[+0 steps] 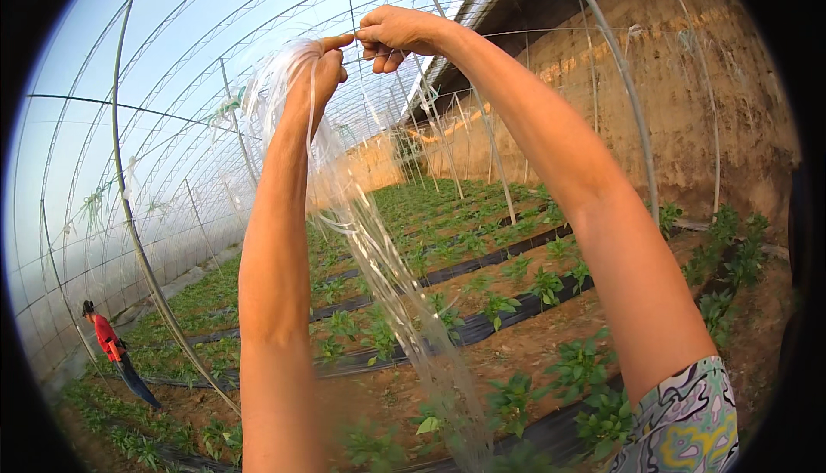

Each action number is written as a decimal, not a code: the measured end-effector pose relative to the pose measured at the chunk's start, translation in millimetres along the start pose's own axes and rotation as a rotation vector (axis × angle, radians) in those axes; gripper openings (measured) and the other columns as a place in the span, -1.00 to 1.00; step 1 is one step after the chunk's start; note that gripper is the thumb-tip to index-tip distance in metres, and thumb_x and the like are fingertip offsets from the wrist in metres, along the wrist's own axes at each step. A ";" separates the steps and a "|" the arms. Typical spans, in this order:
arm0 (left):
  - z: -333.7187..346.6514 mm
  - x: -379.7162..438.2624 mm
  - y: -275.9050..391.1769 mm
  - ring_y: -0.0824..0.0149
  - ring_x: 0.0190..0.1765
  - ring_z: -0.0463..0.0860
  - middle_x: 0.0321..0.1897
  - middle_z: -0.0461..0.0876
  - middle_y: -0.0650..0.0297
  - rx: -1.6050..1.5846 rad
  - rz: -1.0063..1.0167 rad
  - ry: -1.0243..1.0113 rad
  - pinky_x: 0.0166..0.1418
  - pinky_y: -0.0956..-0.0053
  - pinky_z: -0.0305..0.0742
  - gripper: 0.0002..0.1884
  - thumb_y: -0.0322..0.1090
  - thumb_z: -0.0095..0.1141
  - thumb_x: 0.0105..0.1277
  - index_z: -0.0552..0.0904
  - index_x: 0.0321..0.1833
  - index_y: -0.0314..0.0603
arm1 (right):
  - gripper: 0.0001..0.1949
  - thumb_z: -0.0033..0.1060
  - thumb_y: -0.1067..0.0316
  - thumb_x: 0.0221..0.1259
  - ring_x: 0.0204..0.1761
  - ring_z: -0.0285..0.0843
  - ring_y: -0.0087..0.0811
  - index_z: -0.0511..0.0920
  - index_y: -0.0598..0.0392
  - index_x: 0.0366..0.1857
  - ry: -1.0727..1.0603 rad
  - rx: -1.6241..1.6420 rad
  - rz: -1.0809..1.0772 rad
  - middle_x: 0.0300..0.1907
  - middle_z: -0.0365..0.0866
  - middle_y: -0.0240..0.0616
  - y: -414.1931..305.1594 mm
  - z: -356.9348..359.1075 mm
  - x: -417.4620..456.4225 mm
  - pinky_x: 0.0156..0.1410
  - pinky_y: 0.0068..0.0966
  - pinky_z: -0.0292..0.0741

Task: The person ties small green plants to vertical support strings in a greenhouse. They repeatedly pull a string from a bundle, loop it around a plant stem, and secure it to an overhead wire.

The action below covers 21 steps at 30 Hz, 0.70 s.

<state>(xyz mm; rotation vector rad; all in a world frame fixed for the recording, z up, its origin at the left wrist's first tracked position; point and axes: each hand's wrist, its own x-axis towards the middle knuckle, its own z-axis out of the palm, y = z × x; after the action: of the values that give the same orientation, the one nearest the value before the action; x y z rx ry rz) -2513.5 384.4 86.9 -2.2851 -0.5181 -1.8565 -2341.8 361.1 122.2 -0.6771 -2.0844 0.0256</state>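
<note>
Both my hands are raised high, close together at an overhead wire (510, 33). Over my left hand (329, 63) hangs a thick bundle of translucent plastic twine (381, 247), which trails down past my forearm towards the plants; the hand grips it, index finger pointing at the wire. My right hand (393, 37) has thumb and index finger pinched together beside the left fingertip, its other fingers curled. Whether a strand lies in that pinch is too small to tell.
Rows of young green plants (497, 308) grow in soil with black plastic mulch film (481, 331). Slanting poles (129, 215) stand left and right beneath the greenhouse's arched frame. A person in red (106, 337) stands at far left. An earthen wall (645, 98) rises at right.
</note>
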 end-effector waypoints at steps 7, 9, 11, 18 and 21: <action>1.5 2.2 18.7 0.56 -0.64 0.18 -0.74 0.29 0.43 0.135 0.155 0.010 -0.58 0.55 0.05 -0.74 -0.18 0.09 0.25 0.60 -0.37 -0.27 | -0.78 -0.13 0.31 0.30 -0.54 0.62 -0.39 0.45 0.26 -0.38 0.111 0.076 -0.077 -0.48 0.50 -0.22 -3.0 2.1 -1.0 -0.52 -0.54 0.59; -3.1 -3.7 31.3 0.54 -0.65 0.20 -0.73 0.29 0.44 0.220 0.171 -0.026 -0.58 0.53 0.05 -0.73 -0.18 0.12 0.22 0.59 -0.44 -0.28 | -0.77 -0.10 0.30 0.29 -0.57 0.61 -0.39 0.47 0.29 -0.32 0.139 0.070 -0.094 -0.46 0.52 -0.19 -2.1 3.5 0.3 -0.53 -0.54 0.59; -8.2 2.3 33.4 0.49 -0.60 0.26 -0.71 0.33 0.36 0.261 0.024 -0.090 -0.53 0.49 0.12 -0.66 -0.11 0.11 0.19 0.54 -0.52 -0.31 | -0.75 -0.10 0.28 0.30 -0.58 0.61 -0.40 0.47 0.30 -0.30 0.119 0.039 -0.145 -0.47 0.53 -0.17 0.0 3.6 2.3 -0.52 -0.54 0.60; -4.5 -25.0 32.6 0.53 -0.74 0.15 -0.75 0.29 0.39 0.033 -0.050 0.004 -0.66 0.55 0.00 -0.79 -0.26 0.10 0.14 0.56 -0.46 -0.30 | -0.76 -0.07 0.22 0.26 -0.60 0.57 -0.51 0.44 0.19 -0.45 0.197 -0.115 -0.231 -0.55 0.46 -0.36 5.2 12.5 12.6 -0.58 -0.63 0.48; 5.0 -78.6 10.0 0.62 -0.78 0.03 -0.80 0.19 0.53 -0.494 -0.507 -0.169 -0.70 0.65 -0.16 -0.87 -0.33 0.15 0.21 0.55 -0.30 -0.23 | -0.70 0.02 0.21 0.23 -0.15 0.62 -0.25 0.59 0.25 -0.18 0.049 -0.172 0.032 -0.31 0.65 -0.02 9.4 23.9 3.7 0.03 -0.40 0.52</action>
<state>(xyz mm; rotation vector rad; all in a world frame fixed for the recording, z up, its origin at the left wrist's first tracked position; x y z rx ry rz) -2519.0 363.5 10.5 -2.8576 -0.8020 -2.2278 -2357.8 376.4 108.6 -0.8065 -2.0441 -0.1520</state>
